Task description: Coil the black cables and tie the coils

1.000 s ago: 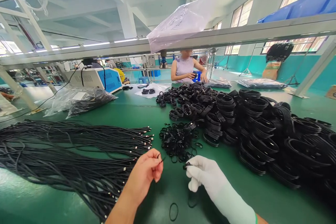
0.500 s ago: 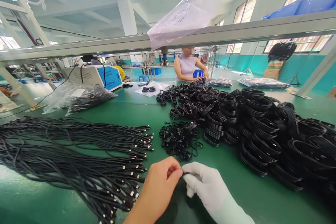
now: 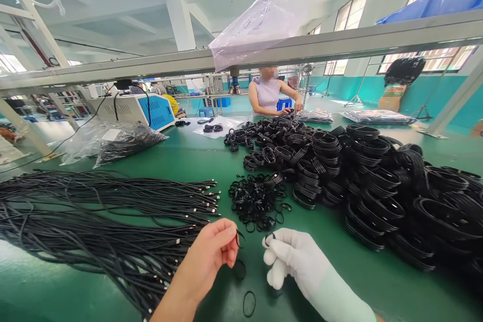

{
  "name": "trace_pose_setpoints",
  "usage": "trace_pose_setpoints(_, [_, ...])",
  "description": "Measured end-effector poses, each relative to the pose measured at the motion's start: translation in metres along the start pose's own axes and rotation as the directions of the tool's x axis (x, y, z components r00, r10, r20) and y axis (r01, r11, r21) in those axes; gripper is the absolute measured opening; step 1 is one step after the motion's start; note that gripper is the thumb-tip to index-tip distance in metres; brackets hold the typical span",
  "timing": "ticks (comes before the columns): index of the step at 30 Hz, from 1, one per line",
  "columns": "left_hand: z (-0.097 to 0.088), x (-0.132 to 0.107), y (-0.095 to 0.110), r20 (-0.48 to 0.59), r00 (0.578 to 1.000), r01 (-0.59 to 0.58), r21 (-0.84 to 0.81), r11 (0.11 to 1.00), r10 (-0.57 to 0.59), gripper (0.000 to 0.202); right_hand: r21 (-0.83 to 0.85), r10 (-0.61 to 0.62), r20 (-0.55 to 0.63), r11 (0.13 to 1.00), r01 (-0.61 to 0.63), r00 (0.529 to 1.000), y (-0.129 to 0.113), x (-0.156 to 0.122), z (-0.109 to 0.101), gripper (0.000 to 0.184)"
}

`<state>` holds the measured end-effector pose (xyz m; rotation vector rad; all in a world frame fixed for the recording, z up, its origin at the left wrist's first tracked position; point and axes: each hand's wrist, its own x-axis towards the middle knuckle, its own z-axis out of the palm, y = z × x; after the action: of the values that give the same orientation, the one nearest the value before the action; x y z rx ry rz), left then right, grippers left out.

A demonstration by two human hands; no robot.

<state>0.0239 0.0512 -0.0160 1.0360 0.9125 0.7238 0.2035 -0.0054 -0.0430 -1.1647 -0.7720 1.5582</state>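
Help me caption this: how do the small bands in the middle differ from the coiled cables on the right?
The small bands are thin single loops; the coiled cables are wound in several turns. The small bands lie in a low heap; the coiled cables are piled higher. Both are black and lie on the green table.

Green table [image 3: 188, 161] smooth, glossy. Long black cables [image 3: 94, 231], lower left: satin plastic. Clear plastic bag [image 3: 113, 141], mid-left: shiny, wrinkled.
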Motion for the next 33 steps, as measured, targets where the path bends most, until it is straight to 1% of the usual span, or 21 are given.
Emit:
trace_pose_setpoints(2, [0.003,-0.003,-0.001,0.037,0.999,0.018,0.250,0.968,-0.028,0.021,-0.029,-0.005,0.034,1.000,0.006,0.999,0.000,0.000,-0.001,0.043])
trace_pose_setpoints(3, [0.005,-0.005,-0.001,0.042,0.998,0.016,0.417,0.909,-0.037,0.017,-0.035,-0.007,0.051,0.999,0.009,0.999,0.000,-0.001,-0.002,0.042])
trace_pose_setpoints(5, [0.010,-0.008,0.000,0.023,0.999,0.000,0.696,0.718,-0.022,0.013,-0.026,-0.006,0.090,1.000,0.008,0.996,-0.001,-0.001,-0.003,0.039])
trace_pose_setpoints(6, [0.012,-0.009,0.001,0.007,1.000,-0.011,0.772,0.636,0.009,0.014,-0.006,-0.006,0.106,1.000,0.006,0.994,0.000,-0.001,-0.003,0.038])
trace_pose_setpoints(7, [0.014,-0.010,0.002,-0.011,0.999,-0.022,0.809,0.588,0.053,0.015,0.019,-0.007,0.118,1.000,0.005,0.993,0.000,-0.001,-0.004,0.036])
trace_pose_setpoints(8, [0.016,-0.010,0.003,-0.030,0.994,-0.034,0.817,0.576,0.101,0.017,0.042,-0.008,0.129,0.999,0.003,0.992,0.001,-0.001,-0.004,0.036])
trace_pose_setpoints(11, [0.022,-0.009,0.006,-0.062,0.981,-0.071,0.761,0.645,0.182,0.019,0.052,-0.017,0.144,0.999,0.010,0.989,0.006,0.000,-0.005,0.036])
trace_pose_setpoints(14, [0.030,-0.008,0.006,-0.036,0.985,-0.106,0.658,0.746,0.172,0.017,-0.011,-0.018,0.156,1.000,0.020,0.988,0.009,-0.001,-0.004,0.037])
trace_pose_setpoints(16, [0.034,-0.008,0.003,-0.025,0.988,-0.104,0.607,0.788,0.150,0.015,-0.062,-0.024,0.155,0.998,0.033,0.988,0.008,-0.003,-0.001,0.036])
trace_pose_setpoints(21, [0.036,-0.006,-0.004,-0.015,0.996,-0.063,0.524,0.849,0.083,0.012,-0.319,-0.008,0.120,0.947,0.046,0.993,-0.002,-0.011,0.005,0.034])
trace_pose_setpoints(22, [0.035,-0.006,-0.005,-0.013,0.997,-0.054,0.502,0.863,0.070,0.013,-0.389,-0.033,0.088,0.919,0.065,0.996,-0.005,-0.013,0.006,0.032])
trace_pose_setpoints(23, [0.034,-0.005,-0.006,-0.022,0.998,-0.046,0.488,0.872,0.065,0.013,-0.472,-0.105,0.029,0.875,0.107,0.994,-0.008,-0.015,0.007,0.028])
trace_pose_setpoints(24, [0.034,-0.005,-0.006,-0.045,0.996,-0.043,0.486,0.873,0.074,0.014,-0.560,-0.234,-0.040,0.810,0.172,0.971,-0.010,-0.017,0.007,0.024])
trace_pose_setpoints(25, [0.033,-0.005,-0.007,-0.077,0.992,-0.047,0.499,0.865,0.099,0.014,-0.646,-0.394,-0.088,0.722,0.249,0.915,-0.013,-0.020,0.008,0.020])
trace_pose_setpoints(26, [0.034,-0.005,-0.007,-0.109,0.986,-0.053,0.523,0.851,0.129,0.014,-0.718,-0.539,-0.097,0.620,0.316,0.837,-0.015,-0.023,0.008,0.016])
trace_pose_setpoints(27, [0.034,-0.005,-0.007,-0.132,0.979,-0.060,0.547,0.835,0.157,0.014,-0.762,-0.629,-0.070,0.535,0.365,0.774,-0.016,-0.026,0.009,0.015])
trace_pose_setpoints(28, [0.036,-0.006,-0.007,-0.142,0.974,-0.067,0.565,0.822,0.177,0.014,-0.781,-0.661,-0.028,0.483,0.396,0.750,-0.017,-0.029,0.010,0.018])
trace_pose_setpoints(29, [0.037,-0.007,-0.007,-0.143,0.971,-0.074,0.579,0.812,0.191,0.013,-0.784,-0.650,0.014,0.464,0.412,0.760,-0.017,-0.032,0.012,0.020])
trace_pose_setpoints(31, [0.042,-0.009,-0.008,-0.142,0.966,-0.088,0.608,0.789,0.216,0.013,-0.794,-0.610,0.045,0.459,0.398,0.791,-0.016,-0.037,0.015,0.019])
trace_pose_setpoints(32, [0.044,-0.010,-0.008,-0.145,0.961,-0.094,0.631,0.770,0.237,0.013,-0.805,-0.620,0.043,0.443,0.395,0.783,-0.015,-0.039,0.017,0.019])
trace_pose_setpoints(33, [0.046,-0.011,-0.008,-0.153,0.953,-0.099,0.659,0.746,0.262,0.012,-0.818,-0.650,0.046,0.412,0.403,0.759,-0.014,-0.040,0.018,0.019])
